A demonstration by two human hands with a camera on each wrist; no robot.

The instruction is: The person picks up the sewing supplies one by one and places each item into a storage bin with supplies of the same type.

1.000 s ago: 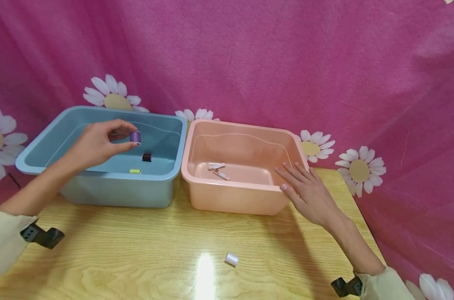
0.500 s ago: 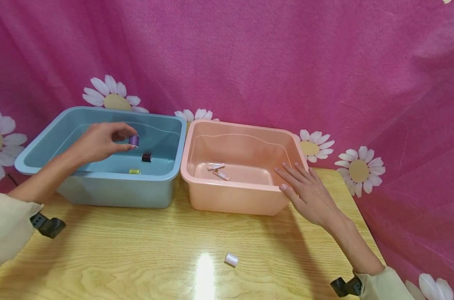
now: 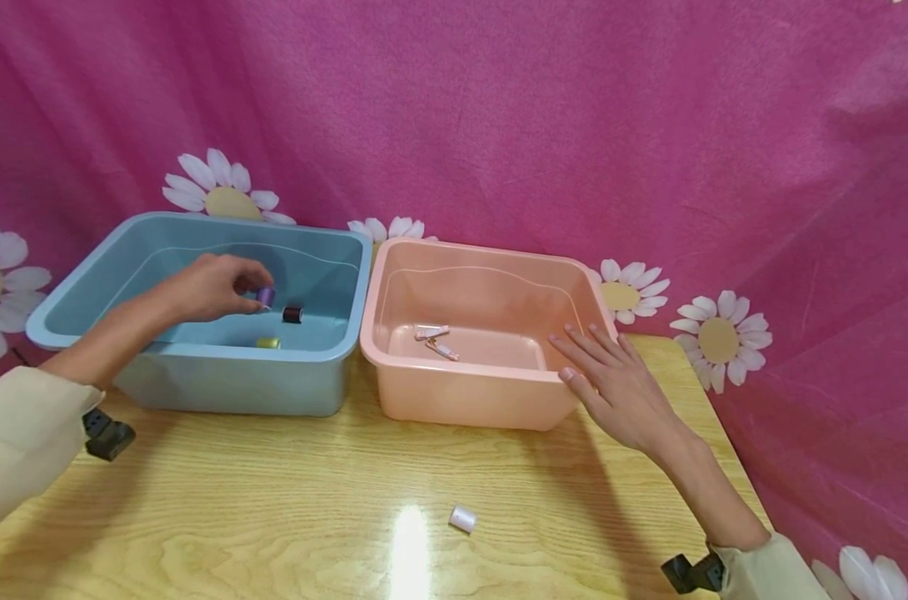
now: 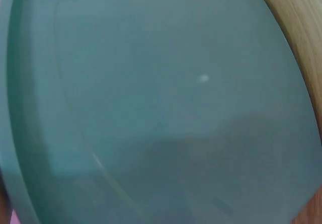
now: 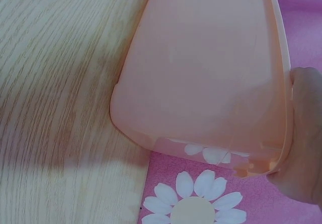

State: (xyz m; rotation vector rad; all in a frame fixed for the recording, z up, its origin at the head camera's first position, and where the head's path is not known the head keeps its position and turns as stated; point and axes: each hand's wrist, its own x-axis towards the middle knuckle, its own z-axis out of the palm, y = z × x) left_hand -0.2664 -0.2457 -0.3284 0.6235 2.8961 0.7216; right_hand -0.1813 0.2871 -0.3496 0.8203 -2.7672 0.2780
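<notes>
My left hand [image 3: 217,289] reaches down into the blue tub [image 3: 232,355] and pinches a purple spool of thread [image 3: 265,297] between thumb and fingers. On the tub's floor lie a dark brown thread spool [image 3: 292,315] and a yellow thread spool [image 3: 268,342]. With fingers spread straight, my right hand [image 3: 619,392] rests over the front right corner of the pink tub [image 3: 469,372]. In the right wrist view the same hand [image 5: 307,138] lies along that tub's rim. The left wrist view shows just the blue tub's wall [image 4: 166,98].
Two small clips [image 3: 437,343] lie inside the pink tub. A white thread spool [image 3: 463,519] is on the wooden table [image 3: 274,500] near its front. Behind both tubs hangs a magenta cloth [image 3: 499,125] with white daisies.
My left hand has lowered deeper into the blue tub with the purple spool, drifting slightly left. My right hand keeps its place.
</notes>
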